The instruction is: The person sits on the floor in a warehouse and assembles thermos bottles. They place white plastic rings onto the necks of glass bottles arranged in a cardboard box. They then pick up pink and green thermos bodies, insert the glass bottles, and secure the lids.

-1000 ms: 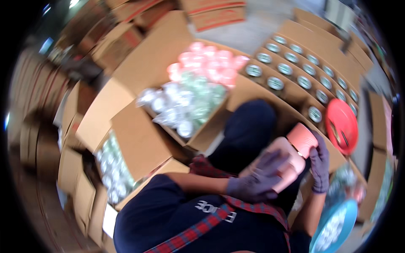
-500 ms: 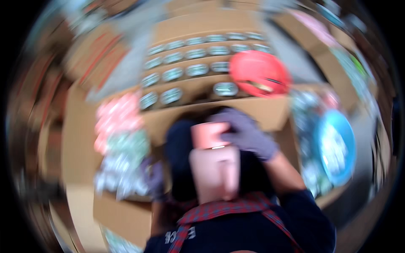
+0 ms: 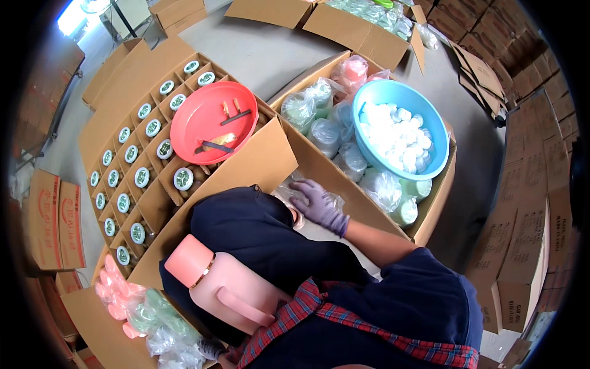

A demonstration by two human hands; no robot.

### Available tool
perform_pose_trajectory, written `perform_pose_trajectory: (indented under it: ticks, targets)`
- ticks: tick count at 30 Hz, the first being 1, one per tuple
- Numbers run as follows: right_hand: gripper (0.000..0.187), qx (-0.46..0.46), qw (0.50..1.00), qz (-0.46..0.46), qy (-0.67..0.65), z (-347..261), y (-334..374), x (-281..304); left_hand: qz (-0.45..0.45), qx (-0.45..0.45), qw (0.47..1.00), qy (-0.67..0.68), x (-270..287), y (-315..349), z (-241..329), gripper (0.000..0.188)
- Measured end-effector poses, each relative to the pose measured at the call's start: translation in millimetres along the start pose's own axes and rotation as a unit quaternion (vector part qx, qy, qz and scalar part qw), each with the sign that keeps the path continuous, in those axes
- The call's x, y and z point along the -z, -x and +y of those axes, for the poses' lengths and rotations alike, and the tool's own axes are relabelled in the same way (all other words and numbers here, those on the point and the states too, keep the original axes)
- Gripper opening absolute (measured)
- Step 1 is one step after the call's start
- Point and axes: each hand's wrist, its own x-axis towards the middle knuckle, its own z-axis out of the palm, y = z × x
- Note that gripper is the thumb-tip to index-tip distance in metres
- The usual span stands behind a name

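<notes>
A pink thermos jug [image 3: 239,295] with a side handle lies tilted across my lap. Its pink cup-shaped lid [image 3: 190,260] sits on top, above a thin gold-coloured band. My right hand [image 3: 321,208], in a grey-purple glove, reaches beyond my knee with its fingers spread. Under and beside it is a crumpled clear plastic bag [image 3: 335,201]; whether the fingertips touch it I cannot tell. Low on the left, my left hand [image 3: 212,349] is mostly hidden by my body. It is beside clear-bagged parts [image 3: 169,344], and its fingers cannot be made out.
A divided carton [image 3: 218,184] holds several upright bottles with green-and-white tops. Across its corner rests a red basin [image 3: 206,132] with small tools. A blue basin [image 3: 437,129] of white caps sits on a carton of bagged parts [image 3: 301,109]. Stacked cartons [image 3: 522,240] line the right.
The view has turned to the right. My right hand has left the pink lid and moved rightward to the plastic bag. The jug still lies on my lap.
</notes>
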Motion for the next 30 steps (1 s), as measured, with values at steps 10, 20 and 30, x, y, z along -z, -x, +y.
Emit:
perform_pose_trajectory:
  ticks: [10,20,30]
  targets:
    - [0.042,-0.165,0.933,-0.234,0.219,97,11,57,-0.036,-0.033,0.996,0.081,34,24,-32,0.034]
    - [0.024,-0.219,0.943,-0.173,0.183,131,16,-17,0.091,-0.008,0.970,0.225,109,28,3,0.067]
    - [0.029,0.480,0.869,-0.070,-0.101,-211,-158,48,0.023,-0.478,0.695,0.536,422,42,251,0.104]
